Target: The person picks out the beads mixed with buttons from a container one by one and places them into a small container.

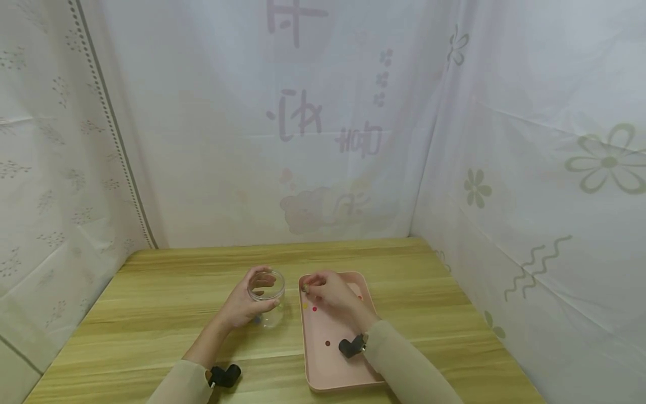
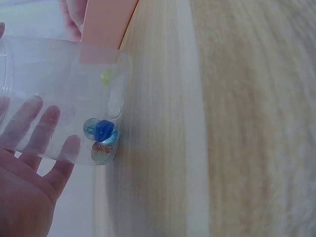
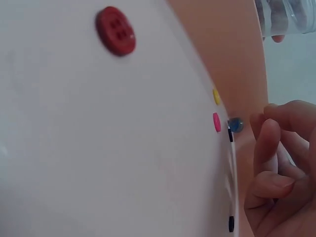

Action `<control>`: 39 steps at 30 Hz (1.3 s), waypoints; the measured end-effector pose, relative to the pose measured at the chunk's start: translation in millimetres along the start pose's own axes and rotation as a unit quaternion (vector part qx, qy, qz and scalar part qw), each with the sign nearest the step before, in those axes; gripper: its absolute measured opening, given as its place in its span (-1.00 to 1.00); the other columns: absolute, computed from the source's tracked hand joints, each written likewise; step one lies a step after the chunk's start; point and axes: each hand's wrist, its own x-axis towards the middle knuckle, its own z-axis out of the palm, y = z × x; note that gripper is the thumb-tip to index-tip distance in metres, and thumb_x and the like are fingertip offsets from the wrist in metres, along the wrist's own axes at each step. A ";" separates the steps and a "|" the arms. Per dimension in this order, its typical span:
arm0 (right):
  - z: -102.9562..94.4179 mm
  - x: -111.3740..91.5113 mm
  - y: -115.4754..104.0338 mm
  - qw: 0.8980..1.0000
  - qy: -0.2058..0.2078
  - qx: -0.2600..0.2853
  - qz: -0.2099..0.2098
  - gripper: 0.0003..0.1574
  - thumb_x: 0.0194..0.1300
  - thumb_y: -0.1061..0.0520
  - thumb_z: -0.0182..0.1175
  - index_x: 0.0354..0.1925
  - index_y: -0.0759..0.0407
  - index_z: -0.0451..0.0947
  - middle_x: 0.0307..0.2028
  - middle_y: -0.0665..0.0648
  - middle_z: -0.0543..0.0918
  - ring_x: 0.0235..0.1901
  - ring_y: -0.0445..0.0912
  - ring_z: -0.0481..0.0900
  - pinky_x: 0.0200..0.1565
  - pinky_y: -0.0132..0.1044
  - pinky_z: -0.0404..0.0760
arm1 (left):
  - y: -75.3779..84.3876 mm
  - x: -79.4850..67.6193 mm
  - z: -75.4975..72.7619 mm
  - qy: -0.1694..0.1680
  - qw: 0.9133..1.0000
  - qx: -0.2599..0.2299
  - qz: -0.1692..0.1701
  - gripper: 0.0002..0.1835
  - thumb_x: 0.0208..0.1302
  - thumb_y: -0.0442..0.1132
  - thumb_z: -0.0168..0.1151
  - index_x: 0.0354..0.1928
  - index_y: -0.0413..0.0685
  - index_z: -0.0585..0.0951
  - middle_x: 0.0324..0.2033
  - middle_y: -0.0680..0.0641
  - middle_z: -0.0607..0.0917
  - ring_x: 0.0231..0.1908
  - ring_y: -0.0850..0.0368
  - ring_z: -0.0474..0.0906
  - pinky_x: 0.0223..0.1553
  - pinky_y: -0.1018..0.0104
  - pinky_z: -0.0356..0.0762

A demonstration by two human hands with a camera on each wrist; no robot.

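Note:
My left hand (image 1: 247,303) grips a clear jar (image 1: 272,318), its thumb and fingers spread around the wall. Several glass marbles (image 2: 102,131) lie at the jar's bottom in the left wrist view, and a small yellow-green spot (image 2: 105,77) shows through its wall. Over the far left part of a pink tray (image 1: 338,380) is my right hand (image 1: 330,292), its fingers bent. A bluish glass marble (image 3: 236,124) lies by the tray wall, just beside the right fingertips, with a small gap in the right wrist view.
Buttons lie in the tray: a dark red one (image 3: 116,30), a pink one (image 3: 217,122), a yellow one (image 3: 216,96) and black ones (image 3: 231,224). The wooden table (image 1: 192,275) is enclosed by printed white curtains (image 1: 212,140).

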 end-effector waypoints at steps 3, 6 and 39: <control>-2.3 -0.5 -2.9 1.000 0.002 0.008 0.007 -0.79 0.55 0.12 0.33 0.08 0.10 0.76 -0.15 0.09 0.80 -0.36 -0.13 0.61 -0.41 -0.34 0.51 | 0.4 -0.1 -0.1 -0.001 1.000 0.000 0.000 -0.14 0.34 -0.24 0.58 0.56 -0.14 0.29 0.39 -0.40 0.57 0.42 -0.38 0.48 0.43 -0.45 0.44; -4.1 -1.0 -5.4 1.000 0.007 0.016 0.008 -0.79 0.55 0.13 0.33 0.08 0.09 0.76 -0.18 0.14 0.81 -0.40 -0.11 0.62 -0.46 -0.32 0.50 | 0.4 0.0 0.4 0.000 1.000 0.000 -0.001 -0.14 0.35 -0.24 0.58 0.56 -0.15 0.29 0.38 -0.39 0.57 0.41 -0.37 0.48 0.42 -0.45 0.44; -26.5 -13.5 -50.7 0.997 0.046 0.051 -0.038 -0.54 0.53 0.05 0.40 0.26 0.23 0.67 -0.01 0.21 0.83 -0.37 -0.13 0.68 -0.35 -0.35 0.51 | -1.0 0.9 0.9 0.003 1.000 0.002 0.004 -0.13 0.34 -0.27 0.58 0.55 -0.21 0.29 0.37 -0.44 0.57 0.40 -0.37 0.51 0.40 -0.44 0.47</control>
